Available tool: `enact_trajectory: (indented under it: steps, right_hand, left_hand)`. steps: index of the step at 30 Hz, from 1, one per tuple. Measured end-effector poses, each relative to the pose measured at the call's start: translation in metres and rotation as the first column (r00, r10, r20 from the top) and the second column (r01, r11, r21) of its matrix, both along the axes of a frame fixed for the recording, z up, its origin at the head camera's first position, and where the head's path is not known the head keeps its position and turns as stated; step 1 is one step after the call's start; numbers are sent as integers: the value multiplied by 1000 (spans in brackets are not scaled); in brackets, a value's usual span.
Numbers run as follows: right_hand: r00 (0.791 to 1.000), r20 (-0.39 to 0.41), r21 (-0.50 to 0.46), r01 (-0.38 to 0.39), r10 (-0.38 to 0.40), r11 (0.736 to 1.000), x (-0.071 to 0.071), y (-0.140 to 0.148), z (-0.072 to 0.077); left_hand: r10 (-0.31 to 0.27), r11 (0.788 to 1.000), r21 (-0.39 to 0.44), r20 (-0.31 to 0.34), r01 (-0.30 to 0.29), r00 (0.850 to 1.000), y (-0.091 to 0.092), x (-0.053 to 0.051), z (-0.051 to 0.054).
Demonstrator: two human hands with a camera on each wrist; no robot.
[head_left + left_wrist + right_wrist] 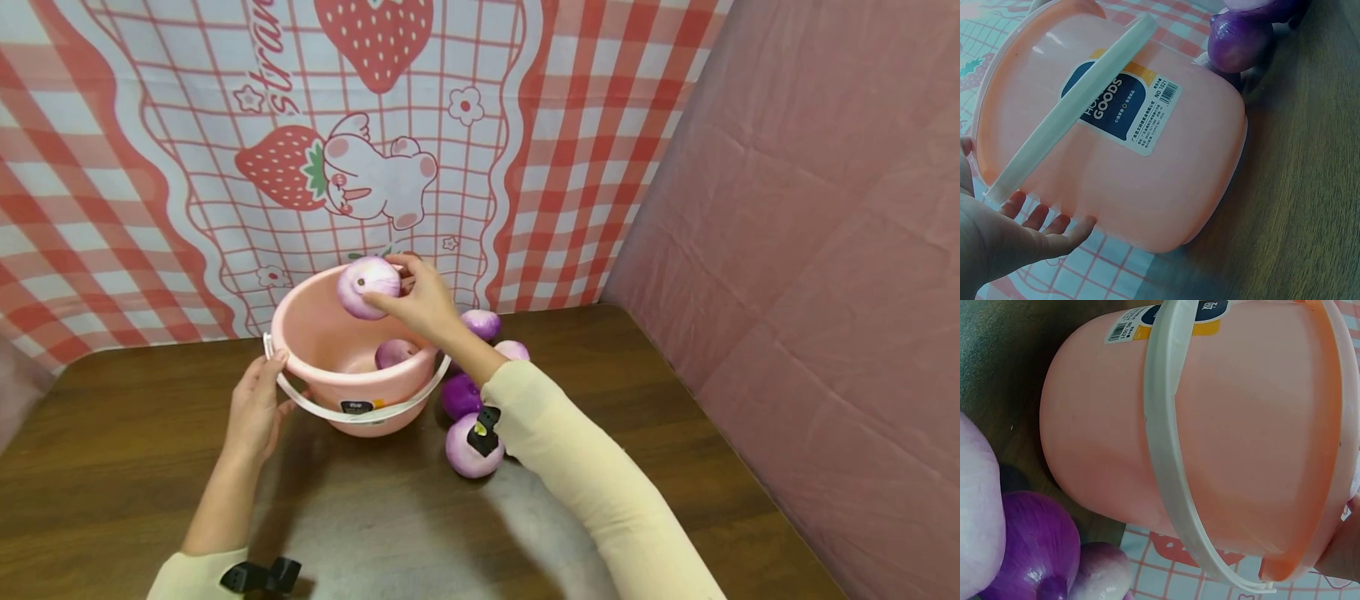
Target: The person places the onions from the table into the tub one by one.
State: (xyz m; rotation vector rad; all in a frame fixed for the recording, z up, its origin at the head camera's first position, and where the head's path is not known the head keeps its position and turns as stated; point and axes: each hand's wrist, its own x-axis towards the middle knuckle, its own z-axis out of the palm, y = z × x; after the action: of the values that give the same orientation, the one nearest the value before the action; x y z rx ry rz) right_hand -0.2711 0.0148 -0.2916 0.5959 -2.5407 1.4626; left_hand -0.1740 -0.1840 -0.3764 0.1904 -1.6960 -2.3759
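A pale onion is being held by the fingers of the right hand, apparently just above the pink bucket. Its rim is being gripped by the left hand; more onions are being supported by the bench.

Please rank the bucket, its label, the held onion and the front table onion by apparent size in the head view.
1. Bucket
2. Held onion and front table onion: too alike to rank, with differing nearness to the camera possible
3. Label
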Motion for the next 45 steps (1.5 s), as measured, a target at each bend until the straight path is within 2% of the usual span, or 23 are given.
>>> enact_trajectory:
  steps: [5, 11, 26, 30, 37, 45]
  right_hand:
    - [1000, -4, 6, 1, -1, 1000, -1, -4, -1]
    - [1000, -2, -39, 11, -11, 999, -3, -7, -1]
    - [999, 44, -17, 14, -13, 1000, -5, -18, -5]
    - [999, 32, 9, 8, -8, 1000, -4, -18, -4]
    - [1000, -16, 113, -4, 6, 994, -3, -17, -4]
    - [998, -39, 120, -39, 44, 992, -4, -17, -5]
  left_hand:
    - [-2, 1000, -1, 3, 2, 1000, 0, 0, 0]
    - [-7, 1000, -5, -2, 7, 1000, 0, 1, 0]
    - [-12, 1000, -1, -6, 12, 1000, 0, 1, 0]
    - [-8, 1000, -5, -2, 8, 1000, 0, 0, 0]
    - [-11, 1000, -11, 4, 11, 1000, 0, 0, 1]
    - [-13, 1000, 6, 6, 13, 1000, -1, -1, 1]
